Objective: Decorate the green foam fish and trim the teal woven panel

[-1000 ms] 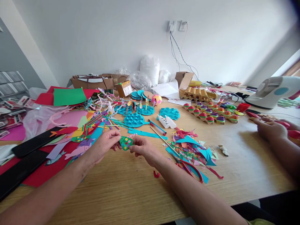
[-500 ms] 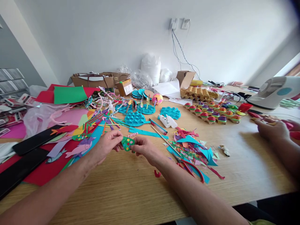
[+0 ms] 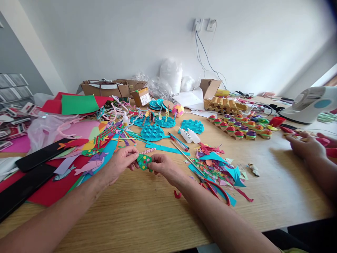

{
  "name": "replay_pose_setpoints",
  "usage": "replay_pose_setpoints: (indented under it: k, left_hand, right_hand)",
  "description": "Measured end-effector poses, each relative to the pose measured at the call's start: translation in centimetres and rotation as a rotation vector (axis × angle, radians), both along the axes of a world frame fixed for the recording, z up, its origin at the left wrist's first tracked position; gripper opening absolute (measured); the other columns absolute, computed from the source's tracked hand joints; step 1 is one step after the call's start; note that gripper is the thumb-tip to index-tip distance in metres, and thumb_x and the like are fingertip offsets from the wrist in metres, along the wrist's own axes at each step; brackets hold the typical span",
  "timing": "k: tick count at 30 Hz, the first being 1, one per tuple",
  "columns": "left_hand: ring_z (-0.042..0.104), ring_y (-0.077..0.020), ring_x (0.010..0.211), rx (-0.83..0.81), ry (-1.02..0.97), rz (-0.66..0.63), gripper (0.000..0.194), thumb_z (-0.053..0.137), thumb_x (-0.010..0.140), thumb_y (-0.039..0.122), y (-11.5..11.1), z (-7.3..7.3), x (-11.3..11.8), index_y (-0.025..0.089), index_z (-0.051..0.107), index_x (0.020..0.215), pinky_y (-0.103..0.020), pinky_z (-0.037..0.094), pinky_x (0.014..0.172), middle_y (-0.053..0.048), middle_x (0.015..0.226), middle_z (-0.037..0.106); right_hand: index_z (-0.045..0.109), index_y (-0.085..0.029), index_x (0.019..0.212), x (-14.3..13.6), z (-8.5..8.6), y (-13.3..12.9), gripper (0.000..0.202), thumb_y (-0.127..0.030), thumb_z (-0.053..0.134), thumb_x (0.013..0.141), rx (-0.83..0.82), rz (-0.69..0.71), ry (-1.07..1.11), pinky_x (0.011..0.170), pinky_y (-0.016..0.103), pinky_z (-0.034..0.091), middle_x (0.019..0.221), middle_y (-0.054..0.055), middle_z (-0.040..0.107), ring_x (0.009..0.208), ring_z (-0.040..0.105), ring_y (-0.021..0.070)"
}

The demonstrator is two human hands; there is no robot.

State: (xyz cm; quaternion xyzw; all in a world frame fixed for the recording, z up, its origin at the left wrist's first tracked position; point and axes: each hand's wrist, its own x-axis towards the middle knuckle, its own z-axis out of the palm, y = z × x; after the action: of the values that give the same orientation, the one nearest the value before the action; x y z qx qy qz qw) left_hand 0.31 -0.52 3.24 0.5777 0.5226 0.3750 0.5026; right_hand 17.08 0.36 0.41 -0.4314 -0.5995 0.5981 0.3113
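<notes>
Between my two hands, above the front of the table, is a green paper cutout (image 3: 144, 161) with yellow and red dots. My left hand (image 3: 125, 160) pinches its left end between thumb and fingers. At its right end, my right hand (image 3: 162, 165) has its fingertips closed on the paper. Just behind the cutout shows a twisted pink strip (image 3: 149, 150); whether it touches the cutout I cannot tell. Red-handled scissors (image 3: 217, 189) lie right of my right hand, and a small red scrap (image 3: 177, 194) is near my right forearm.
Paper scraps (image 3: 216, 165) spread at the right. Glue bottles (image 3: 189, 135), pens (image 3: 178, 141) and blue egg-tray pieces (image 3: 152, 133) lie beyond my hands. Coloured sheets, paper fish (image 3: 89, 166) and black phones (image 3: 43, 154) cover the left. Another person's hand (image 3: 306, 146) works at the right, near painted egg trays (image 3: 239, 128).
The view has shifted slightly. Both hands keep their hold on the green cutout, with hardly any movement.
</notes>
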Motion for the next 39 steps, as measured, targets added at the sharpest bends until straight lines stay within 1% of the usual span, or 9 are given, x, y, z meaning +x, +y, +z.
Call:
replay_pose_setpoints:
  k: [5,12,22,25,31,35,39]
  left_hand:
    - [0.057,-0.0121,0.054,0.010,-0.007,-0.002,0.019,0.054,0.070,0.036,0.05,-0.15,-0.07,0.017,0.052,0.070,-0.020,0.038,0.046,0.002,0.056,0.058]
    - [0.056,-0.0120,0.053,0.008,-0.006,-0.005,0.019,0.054,0.070,0.035,-0.05,0.04,0.08,0.016,0.052,0.070,-0.020,0.038,0.046,0.002,0.055,0.057]
    - [0.057,-0.0126,0.054,0.002,0.004,-0.010,0.019,0.054,0.070,0.035,-0.18,0.02,-0.02,0.017,0.051,0.068,-0.021,0.039,0.047,0.001,0.054,0.057]
    - [0.057,-0.0124,0.054,0.007,-0.001,-0.008,0.019,0.054,0.070,0.035,-0.29,0.12,-0.06,0.017,0.050,0.067,-0.020,0.039,0.047,0.002,0.054,0.057]
    - [0.057,-0.0123,0.053,0.006,0.003,-0.010,0.019,0.054,0.070,0.035,-0.38,0.14,-0.10,0.017,0.050,0.065,-0.021,0.038,0.046,0.002,0.055,0.056]
    - [0.057,-0.0125,0.054,0.000,0.015,-0.010,0.018,0.053,0.070,0.034,-0.41,0.09,-0.15,0.017,0.050,0.066,-0.021,0.039,0.047,0.002,0.055,0.056]
    - [0.056,-0.0126,0.054,-0.003,0.018,-0.007,0.018,0.053,0.070,0.034,-0.45,0.12,-0.16,0.017,0.050,0.067,-0.021,0.039,0.048,0.002,0.054,0.056]
  right_hand:
    - [0.052,-0.017,0.066,0.01,0.17,-0.13,0.010,-0.026,0.055,0.063,-0.005,0.000,0.016,0.047,0.020,0.030,0.058,-0.006,0.046,0.050,0.040,0.0069]
    - [0.050,-0.017,0.065,-0.17,0.43,-0.27,0.007,-0.022,0.055,0.064,0.006,0.003,-0.027,0.043,0.020,0.024,0.051,-0.007,0.043,0.045,0.036,0.0060]
    - [0.051,-0.016,0.065,-0.15,0.67,-0.30,0.008,-0.022,0.056,0.064,-0.017,-0.015,-0.053,0.044,0.019,0.028,0.053,-0.006,0.048,0.046,0.039,0.0059]
    - [0.051,-0.016,0.064,-0.19,0.60,-0.27,0.007,-0.022,0.056,0.065,-0.008,-0.011,-0.050,0.043,0.020,0.027,0.053,-0.006,0.047,0.046,0.037,0.0061]
    - [0.051,-0.017,0.063,-0.14,0.00,-0.10,0.007,-0.022,0.054,0.066,0.030,0.018,-0.069,0.043,0.021,0.021,0.050,-0.007,0.041,0.044,0.031,0.0055]
    - [0.051,-0.017,0.064,-0.05,-0.24,-0.08,0.007,-0.022,0.054,0.066,0.049,0.021,-0.088,0.043,0.021,0.021,0.051,-0.007,0.041,0.044,0.031,0.0056]
    - [0.051,-0.016,0.064,-0.11,0.12,-0.14,0.007,-0.022,0.053,0.066,0.044,0.017,-0.102,0.043,0.021,0.022,0.053,-0.006,0.043,0.046,0.033,0.0060]
